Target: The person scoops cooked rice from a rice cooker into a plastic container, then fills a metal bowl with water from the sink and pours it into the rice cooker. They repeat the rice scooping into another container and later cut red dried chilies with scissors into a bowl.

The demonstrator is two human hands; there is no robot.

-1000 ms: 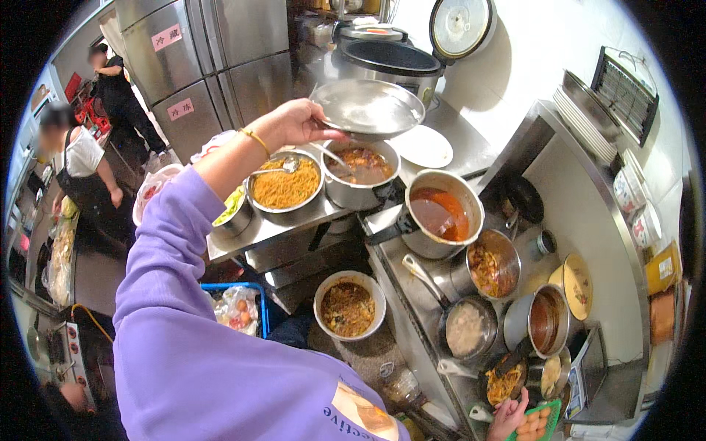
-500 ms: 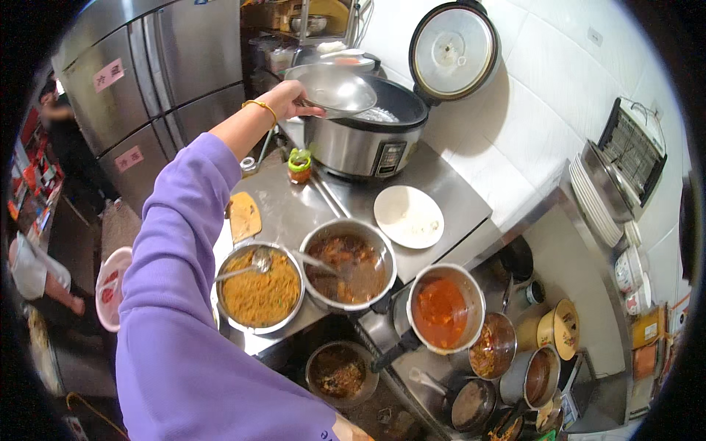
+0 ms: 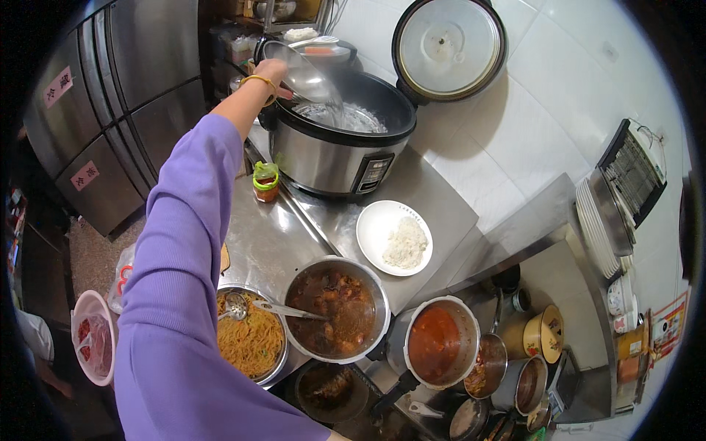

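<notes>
My left hand (image 3: pixel 272 73), fingers closed on the rim, holds a shiny metal bowl (image 3: pixel 303 73) over the open rice cooker (image 3: pixel 323 158). The bowl is tilted to the right, and a clear stream of water (image 3: pixel 338 114) runs from it into the pot. Inside the cooker the bottom looks wet and whitish. The raised lid (image 3: pixel 448 48) stands against the tiled wall. A purple sleeve covers my left arm, with a gold bracelet (image 3: pixel 259 79) at the wrist. My right hand does not show.
In front of the cooker stand a green-lidded jar (image 3: pixel 266 182) and a white plate (image 3: pixel 375 234) with rice. Nearer are a bowl of noodles (image 3: pixel 250 342), a pot of brown stew (image 3: pixel 334 312) and a pot of red soup (image 3: pixel 441 345). A pink basin (image 3: pixel 92 334) lies left.
The metal bowl, earlier held nearly level above the cooker, is now tipped and water pours from it. The whole view has shifted, so the cooker sits slightly more left.
</notes>
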